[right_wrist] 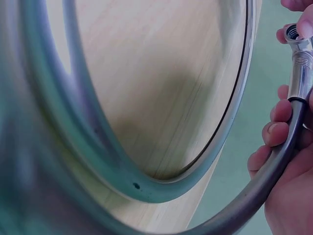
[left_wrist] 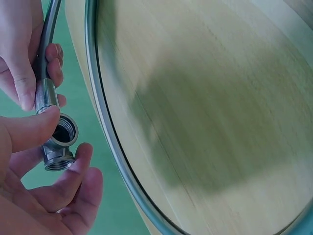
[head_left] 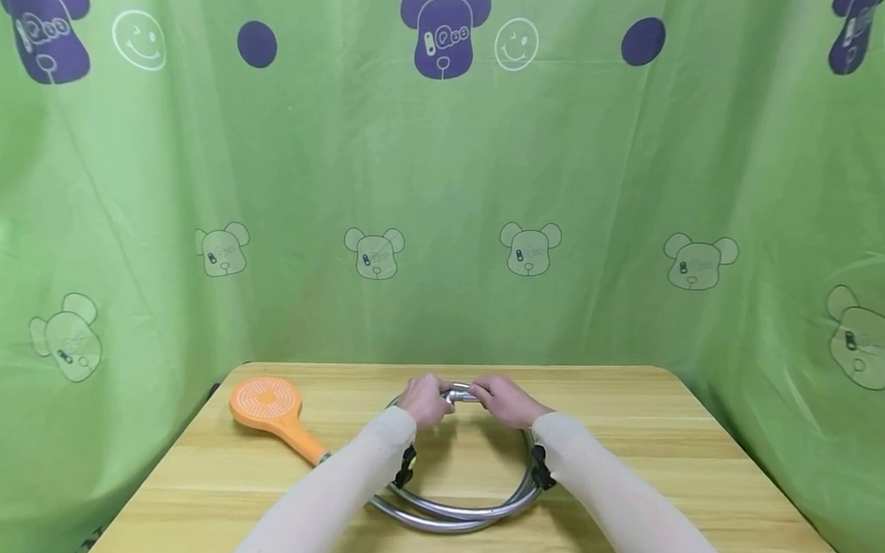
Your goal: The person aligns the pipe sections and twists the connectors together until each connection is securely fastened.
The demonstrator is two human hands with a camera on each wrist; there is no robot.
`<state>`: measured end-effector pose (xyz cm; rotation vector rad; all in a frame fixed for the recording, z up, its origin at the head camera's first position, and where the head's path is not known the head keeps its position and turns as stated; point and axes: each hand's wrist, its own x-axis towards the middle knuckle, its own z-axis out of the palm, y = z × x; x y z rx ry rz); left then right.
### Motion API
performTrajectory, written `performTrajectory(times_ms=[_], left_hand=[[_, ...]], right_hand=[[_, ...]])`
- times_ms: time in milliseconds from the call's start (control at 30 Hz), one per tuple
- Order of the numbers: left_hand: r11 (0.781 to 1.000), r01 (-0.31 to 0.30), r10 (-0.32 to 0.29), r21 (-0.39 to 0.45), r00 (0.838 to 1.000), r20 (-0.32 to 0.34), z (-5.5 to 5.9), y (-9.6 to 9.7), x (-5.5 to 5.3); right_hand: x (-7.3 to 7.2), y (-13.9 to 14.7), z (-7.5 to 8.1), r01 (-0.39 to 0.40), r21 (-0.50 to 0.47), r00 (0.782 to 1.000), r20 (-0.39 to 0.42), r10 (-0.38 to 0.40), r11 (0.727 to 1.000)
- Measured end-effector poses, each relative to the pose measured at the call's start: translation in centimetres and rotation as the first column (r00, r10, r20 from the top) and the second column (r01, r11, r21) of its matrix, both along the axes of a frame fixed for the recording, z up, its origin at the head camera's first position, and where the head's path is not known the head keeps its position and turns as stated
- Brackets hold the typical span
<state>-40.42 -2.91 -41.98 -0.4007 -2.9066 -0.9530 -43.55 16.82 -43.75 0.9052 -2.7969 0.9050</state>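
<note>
My left hand [head_left: 423, 399] pinches a chrome threaded tee fitting [left_wrist: 71, 131] between thumb and fingers. Two of the fitting's round openings show in the left wrist view, with screw threads inside. Facing it, my right hand [head_left: 507, 400] grips the end of a flexible metal shower hose [right_wrist: 259, 196] just behind its metal connector [right_wrist: 299, 81]. Connector and fitting meet in line, with a few threads showing at the joint in the right wrist view. Below the hands the hose [head_left: 456, 526] loops in coils. An orange handheld shower head [head_left: 265, 403] lies face up at the left.
The light wooden table [head_left: 632, 459] carries everything. Behind it and along both sides hangs a green curtain [head_left: 436, 160] with bear prints. Hose coils arc between the forearms, close to both wrists' black straps [head_left: 543, 468].
</note>
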Motion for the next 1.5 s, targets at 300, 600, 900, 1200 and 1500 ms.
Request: performTrajectory(times_ms=[300,600,900,1200,1500], left_hand=[[1.0,0.007,-0.007,-0.003,1.0,-0.003,0.2,0.04,0.02],[1.0,0.007,-0.007,0.007,1.0,0.007,0.25,-0.01,0.14],[1.0,0.004,-0.004,0.021,1.0,0.0,-0.07,-0.08,-0.05],[1.0,-0.002,0.002,0.007,1.0,0.0,0.07,-0.12,0.11],[1.0,-0.012,0.012,0.008,1.0,0.012,-0.06,-0.24,-0.13]], right_hand=[[-0.08,-0.05,-0.13,0.016,-0.055,0.998,0.053,-0.013,0.998],[0.02,0.14,0.07,-0.049,-0.06,0.999,0.009,0.05,0.997],[0.1,0.11,0.38,-0.1,-0.005,0.994,-0.045,0.1,0.995],[0.44,-0.3,0.46,-0.02,-0.062,0.997,0.07,0.025,0.998],[0.0,-0.11,0.26,-0.058,-0.065,0.998,0.024,0.06,0.996]])
